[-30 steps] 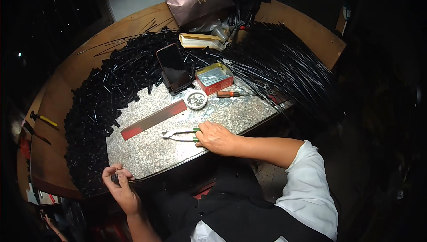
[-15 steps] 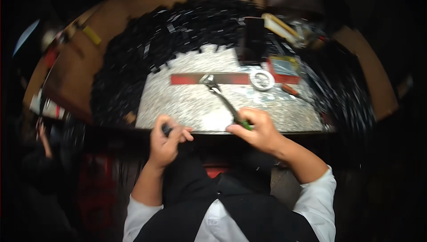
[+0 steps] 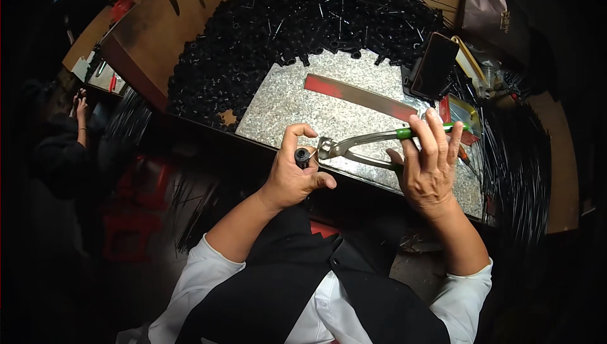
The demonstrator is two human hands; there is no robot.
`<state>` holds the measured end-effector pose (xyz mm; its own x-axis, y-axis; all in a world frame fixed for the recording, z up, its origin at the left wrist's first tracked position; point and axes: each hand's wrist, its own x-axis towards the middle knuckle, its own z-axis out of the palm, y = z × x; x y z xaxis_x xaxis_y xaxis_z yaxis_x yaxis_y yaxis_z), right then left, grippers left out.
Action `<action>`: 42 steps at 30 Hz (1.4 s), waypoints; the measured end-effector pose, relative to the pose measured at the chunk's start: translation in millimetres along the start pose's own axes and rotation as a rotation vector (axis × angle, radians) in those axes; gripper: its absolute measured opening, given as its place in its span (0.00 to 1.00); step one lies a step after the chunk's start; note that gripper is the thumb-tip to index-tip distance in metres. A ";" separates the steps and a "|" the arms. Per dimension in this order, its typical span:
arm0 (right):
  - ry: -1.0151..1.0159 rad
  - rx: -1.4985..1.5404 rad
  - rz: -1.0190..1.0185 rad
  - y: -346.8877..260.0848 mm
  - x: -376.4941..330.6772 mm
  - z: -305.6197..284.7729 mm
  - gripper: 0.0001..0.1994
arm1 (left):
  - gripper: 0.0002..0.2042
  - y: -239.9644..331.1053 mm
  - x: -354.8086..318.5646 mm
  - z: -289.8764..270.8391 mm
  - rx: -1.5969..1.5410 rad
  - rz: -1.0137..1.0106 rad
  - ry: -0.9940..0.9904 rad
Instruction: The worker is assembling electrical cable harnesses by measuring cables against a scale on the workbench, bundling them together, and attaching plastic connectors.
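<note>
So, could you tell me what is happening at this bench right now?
A person at a round wooden table holds a small black tube piece in the left hand. The right hand grips green-handled pliers, whose tip meets the piece, above a speckled stone slab. A big heap of similar black pieces rings the slab, with a red-ended metal strip lying on it.

We see bare, dull-shining metal in the pliers, their grips sleeved in glossy green plastic. The small cap looks like matt black plastic, as does the heaped pile of black pieces. The slab looks like speckled grey stone, polished. The tabletop is smooth brown wood. The phone is glossy black.
</note>
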<state>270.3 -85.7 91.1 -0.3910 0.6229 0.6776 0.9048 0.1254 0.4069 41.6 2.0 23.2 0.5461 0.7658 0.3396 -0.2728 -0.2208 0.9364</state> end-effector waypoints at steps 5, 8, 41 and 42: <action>-0.091 0.143 -0.012 -3.4 2.0 -2.1 0.09 | 0.29 -1.5 3.5 8.7 0.002 0.004 0.094; -0.110 0.161 -0.040 -4.0 -5.9 -3.1 0.10 | 0.23 -3.0 2.9 8.1 0.150 0.014 0.118; -0.072 0.132 -0.078 -27.8 -35.0 -10.3 0.11 | 0.22 -11.0 -16.3 -10.7 0.140 -0.143 0.014; -0.099 0.143 -0.066 -28.5 -34.7 -11.3 0.11 | 0.23 -10.6 -16.6 -10.8 0.123 -0.184 0.016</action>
<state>256.1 -119.6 62.9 -0.4379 0.6818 0.5860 0.8954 0.2722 0.3523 26.9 -1.9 6.7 0.5646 0.8095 0.1613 -0.0704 -0.1475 0.9866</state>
